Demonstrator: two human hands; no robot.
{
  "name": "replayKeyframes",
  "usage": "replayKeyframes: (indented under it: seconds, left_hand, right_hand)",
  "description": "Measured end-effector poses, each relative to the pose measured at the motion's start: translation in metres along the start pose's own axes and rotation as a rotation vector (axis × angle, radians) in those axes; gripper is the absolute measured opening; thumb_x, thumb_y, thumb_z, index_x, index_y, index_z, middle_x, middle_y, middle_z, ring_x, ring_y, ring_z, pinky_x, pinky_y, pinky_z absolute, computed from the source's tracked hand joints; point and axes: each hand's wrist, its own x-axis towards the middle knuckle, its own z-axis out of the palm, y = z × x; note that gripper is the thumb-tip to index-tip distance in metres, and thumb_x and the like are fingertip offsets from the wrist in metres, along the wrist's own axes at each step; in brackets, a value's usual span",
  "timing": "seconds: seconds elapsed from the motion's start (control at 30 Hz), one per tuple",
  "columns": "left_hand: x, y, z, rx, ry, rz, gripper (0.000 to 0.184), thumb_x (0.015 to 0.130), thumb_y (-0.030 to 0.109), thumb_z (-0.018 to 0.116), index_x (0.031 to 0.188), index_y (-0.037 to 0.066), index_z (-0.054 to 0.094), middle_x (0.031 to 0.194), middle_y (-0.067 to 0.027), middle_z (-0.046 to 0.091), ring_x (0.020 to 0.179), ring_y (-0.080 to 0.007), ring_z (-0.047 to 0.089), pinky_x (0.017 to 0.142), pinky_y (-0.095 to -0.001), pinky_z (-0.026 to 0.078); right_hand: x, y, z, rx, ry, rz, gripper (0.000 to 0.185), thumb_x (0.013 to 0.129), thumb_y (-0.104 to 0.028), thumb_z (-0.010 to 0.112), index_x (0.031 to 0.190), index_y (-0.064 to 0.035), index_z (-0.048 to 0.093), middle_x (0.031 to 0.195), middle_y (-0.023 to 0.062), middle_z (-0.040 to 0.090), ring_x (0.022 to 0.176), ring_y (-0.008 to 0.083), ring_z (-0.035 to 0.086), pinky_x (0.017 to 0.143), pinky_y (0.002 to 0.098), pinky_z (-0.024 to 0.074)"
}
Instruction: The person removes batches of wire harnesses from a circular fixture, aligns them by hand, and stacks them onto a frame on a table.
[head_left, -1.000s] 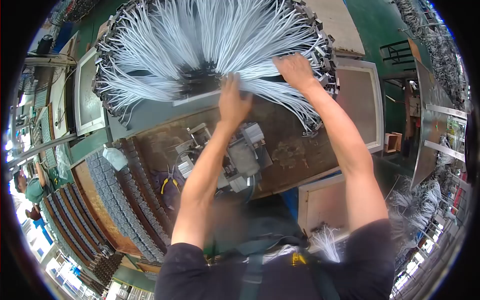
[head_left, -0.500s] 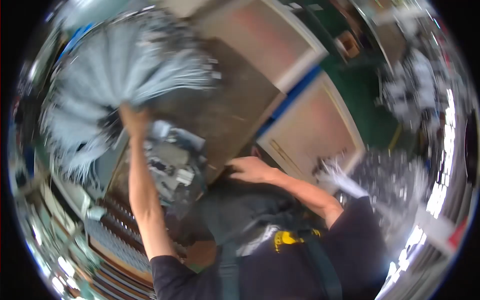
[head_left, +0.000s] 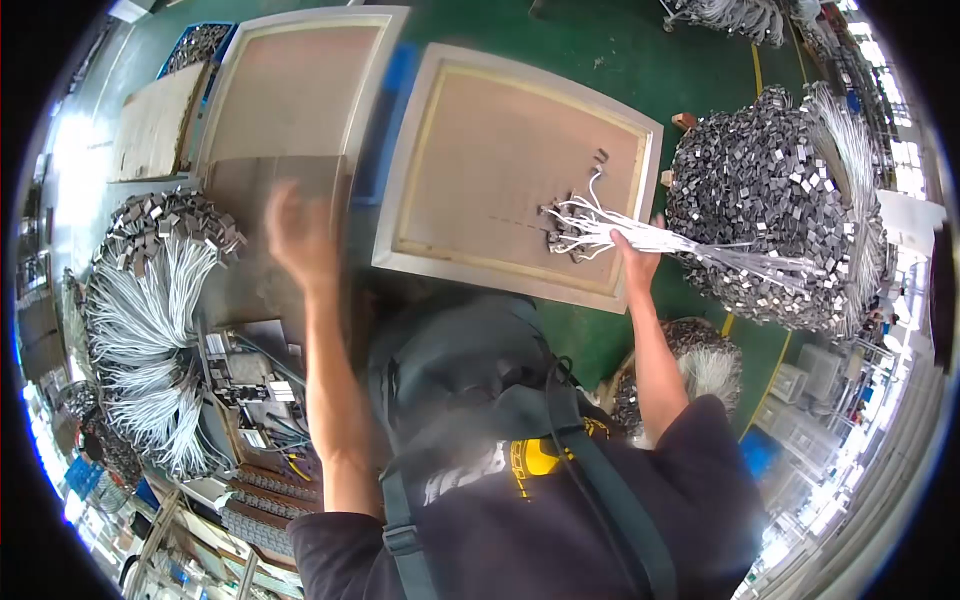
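My right hand (head_left: 638, 262) is closed around a bundle of white wires (head_left: 660, 238). Small dark end pieces on the wires lie over the framed board (head_left: 520, 170), and the other ends trail right toward a big pile of dark and silver small parts (head_left: 745, 190). Over the brown tabletop (head_left: 255, 255), my left hand (head_left: 305, 240) is raised and smeared by motion. Its fingers look loosely apart, with nothing visible in them. Left of it, a fanned-out heap of white wires (head_left: 150, 330) with dark end pieces lies at the table.
A second framed board (head_left: 300, 85) stands beyond the tabletop, with a blue strip (head_left: 388, 130) between the two boards. Metal fixtures (head_left: 250, 375) sit near my left forearm. Another round bundle (head_left: 690, 360) stands by my right forearm, above the green floor (head_left: 560, 45).
The view has swung to the right. My left hand has come away from the fanned wire heap. My right hand has moved from the table edge and now grips a wire bundle.
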Motion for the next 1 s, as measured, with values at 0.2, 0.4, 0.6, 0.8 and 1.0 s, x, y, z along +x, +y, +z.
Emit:
replayKeyframes:
  seconds: [0.2, 0.4, 0.6, 0.8, 1.0]
  left_hand:
    - [-0.104, 0.062, 0.115, -0.055, -0.658, 0.027, 0.059, 0.077, 0.004, 0.081, 0.133, 0.005, 0.061, 0.133, -0.0147, 0.064, 0.123, -0.0263, 0.062, 0.105, -0.0383, 0.049]
    - [-0.157, 0.069, 0.169, -0.044, -0.654, 0.184, 0.077, 0.082, 0.01, 0.076, 0.149, 0.003, 0.04, 0.138, -0.0193, 0.058, 0.131, -0.0325, 0.055, 0.111, -0.0413, 0.043]
    - [-0.077, 0.049, 0.052, -0.485, -0.32, -0.264, 0.042, 0.095, 0.019, 0.07, 0.132, 0.003, 0.056, 0.125, -0.0129, 0.063, 0.113, -0.0266, 0.063, 0.095, -0.0403, 0.051]
    - [-0.011, 0.122, -0.063, -0.365, -0.04, -0.31, 0.02, 0.086, 0.007, 0.075, 0.1, -0.005, 0.067, 0.092, -0.0147, 0.071, 0.089, -0.0216, 0.069, 0.082, -0.0338, 0.054]
    - [-0.001, 0.117, -0.128, -0.489, -0.034, -0.331, 0.027, 0.09, 0.017, 0.075, 0.106, -0.001, 0.062, 0.1, -0.0189, 0.07, 0.098, -0.0296, 0.069, 0.092, -0.0436, 0.053]
  right_hand:
    - [0.029, -0.056, 0.052, -0.031, -0.079, -0.02, 0.027, 0.086, -0.02, 0.081, 0.096, 0.0013, 0.067, 0.088, 0.0078, 0.07, 0.081, 0.0142, 0.064, 0.073, 0.0307, 0.0503]
    - [-0.06, -0.152, 0.157, 0.168, -0.372, 0.003, 0.052, 0.086, -0.033, 0.083, 0.118, 0.0017, 0.062, 0.116, 0.0121, 0.066, 0.099, 0.0205, 0.063, 0.085, 0.0378, 0.0502]
    - [-0.124, -0.242, 0.199, 0.189, -0.803, -0.711, 0.072, 0.084, -0.031, 0.082, 0.14, 0.0009, 0.048, 0.137, 0.0274, 0.054, 0.123, 0.0416, 0.057, 0.107, 0.0476, 0.0429]
    - [-0.081, -0.227, 0.241, -0.183, -0.98, -0.487, 0.03, 0.087, -0.017, 0.078, 0.113, -0.0042, 0.071, 0.116, 0.0149, 0.072, 0.116, 0.0331, 0.065, 0.106, 0.0441, 0.046]
    - [-0.106, -0.193, 0.287, -0.085, -1.274, -0.975, 0.032, 0.085, -0.027, 0.078, 0.109, -0.0055, 0.072, 0.115, 0.0127, 0.069, 0.116, 0.0331, 0.061, 0.104, 0.0454, 0.0454]
